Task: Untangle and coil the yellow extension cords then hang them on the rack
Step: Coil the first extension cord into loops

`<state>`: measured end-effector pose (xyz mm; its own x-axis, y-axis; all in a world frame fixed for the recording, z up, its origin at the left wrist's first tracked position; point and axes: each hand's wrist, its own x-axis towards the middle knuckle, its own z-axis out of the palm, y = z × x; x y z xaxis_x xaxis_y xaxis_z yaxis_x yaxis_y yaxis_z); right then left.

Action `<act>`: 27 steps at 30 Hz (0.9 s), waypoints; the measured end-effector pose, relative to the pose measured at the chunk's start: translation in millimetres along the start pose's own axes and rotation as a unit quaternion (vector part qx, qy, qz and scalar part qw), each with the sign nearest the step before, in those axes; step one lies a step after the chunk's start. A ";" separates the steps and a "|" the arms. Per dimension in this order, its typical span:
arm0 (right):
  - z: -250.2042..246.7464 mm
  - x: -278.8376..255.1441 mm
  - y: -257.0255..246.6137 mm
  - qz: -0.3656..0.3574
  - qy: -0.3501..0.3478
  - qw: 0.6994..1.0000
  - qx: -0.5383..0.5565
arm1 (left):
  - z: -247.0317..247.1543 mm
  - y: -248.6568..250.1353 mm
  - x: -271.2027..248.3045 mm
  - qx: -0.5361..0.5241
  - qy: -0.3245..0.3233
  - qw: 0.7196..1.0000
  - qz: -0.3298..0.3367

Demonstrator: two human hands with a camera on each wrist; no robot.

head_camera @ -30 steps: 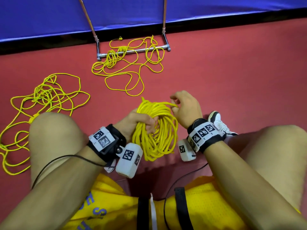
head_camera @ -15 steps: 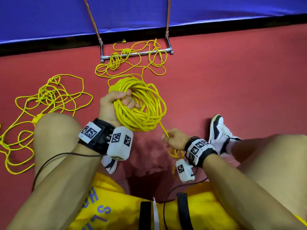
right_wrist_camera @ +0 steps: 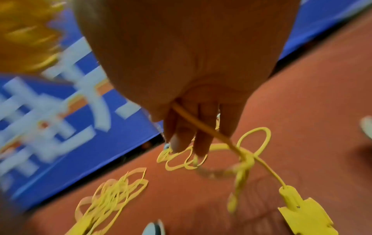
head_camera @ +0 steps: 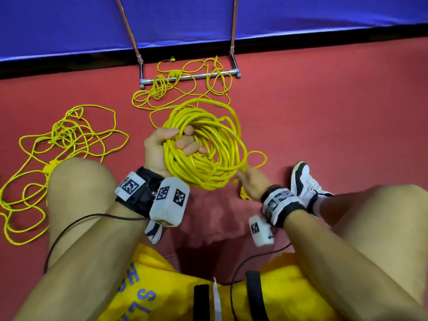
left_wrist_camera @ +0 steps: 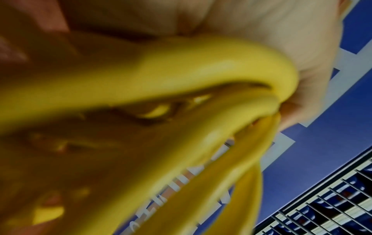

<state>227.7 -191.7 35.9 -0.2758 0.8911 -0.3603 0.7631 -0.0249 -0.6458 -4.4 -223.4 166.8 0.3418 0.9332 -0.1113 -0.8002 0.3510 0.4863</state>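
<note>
Red floor [head_camera: 324,100], blue padding along the top edge. Left hand [head_camera: 159,147] at centre, fingers wrapped tight round the coiled cord [head_camera: 208,163]. At four o'clock of the coil, the right hand [head_camera: 251,184] has the loose tail [right_wrist_camera: 203,127] running between thumb and fingers, plug [right_wrist_camera: 302,211] dangling. Tangled cord [head_camera: 69,135] lies at nine o'clock; another tangle [head_camera: 185,89] drapes the rack [head_camera: 192,77] at twelve.
</note>
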 end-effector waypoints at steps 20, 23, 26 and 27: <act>-1.0 -56.1 -56.0 -0.305 -0.019 0.943 -0.129 | -31.9 16.1 15.6 0.605 0.390 0.635 0.282; -16.4 -75.2 -81.2 -0.356 0.052 0.929 -0.081 | -34.2 -0.2 15.2 0.755 0.331 0.549 0.137; -28.4 -75.6 -85.7 -0.367 0.159 0.915 -0.058 | -31.6 -16.1 13.5 0.805 0.161 0.571 0.030; -30.9 -74.3 -85.2 -0.367 0.189 0.908 -0.069 | -30.7 -21.4 12.8 0.803 0.078 0.591 0.020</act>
<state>201.3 -241.8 138.5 -0.5397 0.7369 0.4071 0.5279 0.6729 -0.5181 2.0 -216.6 128.4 0.1882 0.9781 -0.0895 0.7353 -0.0799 0.6730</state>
